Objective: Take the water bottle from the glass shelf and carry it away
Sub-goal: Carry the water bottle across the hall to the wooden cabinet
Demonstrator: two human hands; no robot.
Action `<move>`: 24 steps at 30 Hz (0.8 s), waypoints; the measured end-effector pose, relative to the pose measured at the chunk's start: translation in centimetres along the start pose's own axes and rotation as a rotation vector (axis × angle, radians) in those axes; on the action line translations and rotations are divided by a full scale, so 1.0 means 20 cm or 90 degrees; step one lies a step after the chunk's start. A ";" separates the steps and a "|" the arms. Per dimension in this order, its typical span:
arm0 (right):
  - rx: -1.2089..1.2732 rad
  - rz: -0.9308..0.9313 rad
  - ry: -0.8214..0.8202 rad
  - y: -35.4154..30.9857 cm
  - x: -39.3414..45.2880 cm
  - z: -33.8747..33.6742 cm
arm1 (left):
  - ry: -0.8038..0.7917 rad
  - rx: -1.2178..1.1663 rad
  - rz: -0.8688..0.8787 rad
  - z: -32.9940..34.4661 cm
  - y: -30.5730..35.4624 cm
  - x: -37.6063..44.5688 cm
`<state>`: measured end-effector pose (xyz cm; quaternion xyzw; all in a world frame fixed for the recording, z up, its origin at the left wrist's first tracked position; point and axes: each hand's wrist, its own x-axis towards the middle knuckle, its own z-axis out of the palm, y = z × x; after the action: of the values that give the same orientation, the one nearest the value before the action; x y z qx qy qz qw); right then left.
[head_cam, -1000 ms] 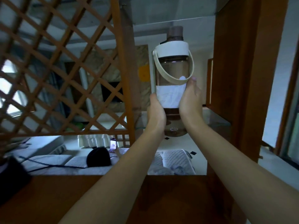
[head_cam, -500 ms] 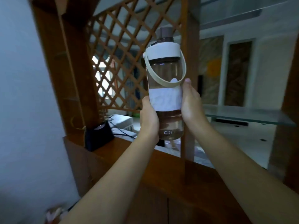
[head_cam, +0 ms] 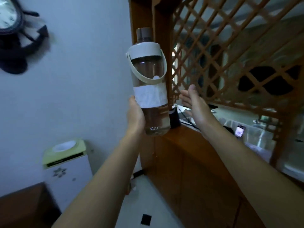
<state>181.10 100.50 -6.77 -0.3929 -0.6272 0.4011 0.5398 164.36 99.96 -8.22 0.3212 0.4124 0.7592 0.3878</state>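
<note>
Bottle [head_cam: 150, 89]: clear smooth cylinder, pale collar, loop strap, white band, dark cap; upright, left of the wooden lattice [head_cam: 230, 51].
Left hand [head_cam: 135, 116]: clamped around its lower body.
Right hand [head_cam: 195, 102]: spread, just right of it, apart.

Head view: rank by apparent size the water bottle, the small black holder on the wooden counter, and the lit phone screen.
1. Water bottle, by far the largest, though nearest the camera.
2. Black holder, partly hidden behind the bottle.
3. Phone screen, smallest, but farther off.

Water bottle [head_cam: 150, 83]: white print near base, reads approx "Cii", rest too blurry to read.
</note>
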 end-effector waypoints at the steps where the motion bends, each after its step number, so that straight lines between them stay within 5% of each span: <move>1: 0.009 0.008 -0.017 0.01 0.00 0.10 | 0.001 0.003 -0.003 -0.11 0.03 0.02; 14: 0.092 0.087 -0.214 0.14 -0.08 1.29 | 0.199 0.030 -0.013 -1.26 0.32 0.08; 24: 0.168 0.121 -0.427 0.17 -0.17 1.99 | 0.458 0.039 -0.014 -1.86 0.48 0.04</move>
<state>142.24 95.52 -14.89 -0.2232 -0.6727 0.6335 0.3103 130.81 83.25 -16.48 0.0405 0.5488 0.8065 0.2162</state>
